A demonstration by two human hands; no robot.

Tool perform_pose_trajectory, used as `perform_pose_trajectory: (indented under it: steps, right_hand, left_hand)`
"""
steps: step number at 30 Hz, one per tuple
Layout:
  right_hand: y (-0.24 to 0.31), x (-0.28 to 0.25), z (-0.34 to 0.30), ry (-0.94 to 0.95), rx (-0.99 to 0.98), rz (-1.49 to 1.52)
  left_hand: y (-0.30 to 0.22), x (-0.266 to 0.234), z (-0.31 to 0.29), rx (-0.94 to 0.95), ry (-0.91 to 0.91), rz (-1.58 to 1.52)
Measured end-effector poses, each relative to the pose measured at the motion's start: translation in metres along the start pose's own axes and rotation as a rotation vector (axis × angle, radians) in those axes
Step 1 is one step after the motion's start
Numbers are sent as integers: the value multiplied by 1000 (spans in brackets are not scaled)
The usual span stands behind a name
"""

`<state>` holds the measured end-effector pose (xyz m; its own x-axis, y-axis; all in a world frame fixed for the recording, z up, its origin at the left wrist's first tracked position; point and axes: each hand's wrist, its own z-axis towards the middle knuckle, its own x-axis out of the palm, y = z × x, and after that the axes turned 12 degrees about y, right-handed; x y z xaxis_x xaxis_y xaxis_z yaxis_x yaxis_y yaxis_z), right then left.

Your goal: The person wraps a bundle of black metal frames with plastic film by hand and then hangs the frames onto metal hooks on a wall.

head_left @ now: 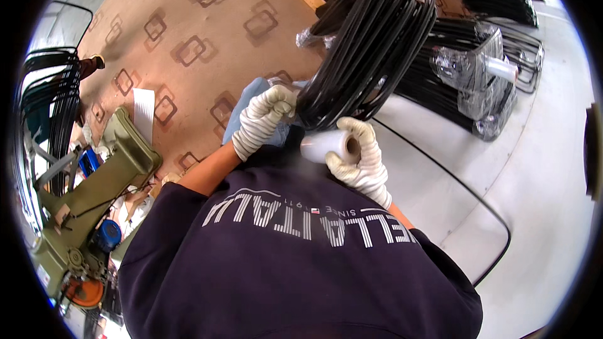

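Note:
Both my hands wear white knitted gloves. My right hand [363,162] is wrapped round a small roll of clear stretch film [323,146], its cardboard core facing right. Just above it hangs or stands a thick bundle of bent black rods or wires [370,44], tilted up and away from me. At the bundle's near left end, my left hand [267,118] is closed, fingers curled together. What those fingers pinch is too small to tell; shiny clear film shows beside them. Light blue cloth [242,110] lies behind my left hand.
More black bundles [433,81] lie at right, partly wrapped in clear film [471,72], with a white roll [501,69] on them. One long black rod [465,188] curves over the pale floor. A green metal machine [94,194] and hanging black wire frames [47,100] are at left.

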<state>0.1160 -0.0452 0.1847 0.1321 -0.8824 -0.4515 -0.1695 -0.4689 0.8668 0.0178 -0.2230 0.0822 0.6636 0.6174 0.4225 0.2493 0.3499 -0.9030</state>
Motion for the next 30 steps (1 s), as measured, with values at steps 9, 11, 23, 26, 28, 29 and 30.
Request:
perform_pose_trajectory:
  steps: [9,11,23,26,28,29,30]
  right_hand:
    - [31,59,26,-234,186,411]
    - [39,64,34,-241,241,564]
    - [116,-6,84,592,245,-313]
    - [142,-32,115,546,-402,-1206]
    - [118,-25,140,674,-547,-1414]
    - [102,-21,150,732,-621,-1518]
    - [88,-18,155,717,-706,-1532]
  left_hand:
    - [-48,-23,-7,-331,217,71]
    - [-56,-27,-12,-198,294,185]
    - [-52,-36,-13,71,112,609]
    - [-43,-31,-12,14,74,508]
    - [-40,-29,-13,-9,72,531]
    - [-42,-28,-14,-20,74,544]
    - [-46,-25,-12,59,103,473]
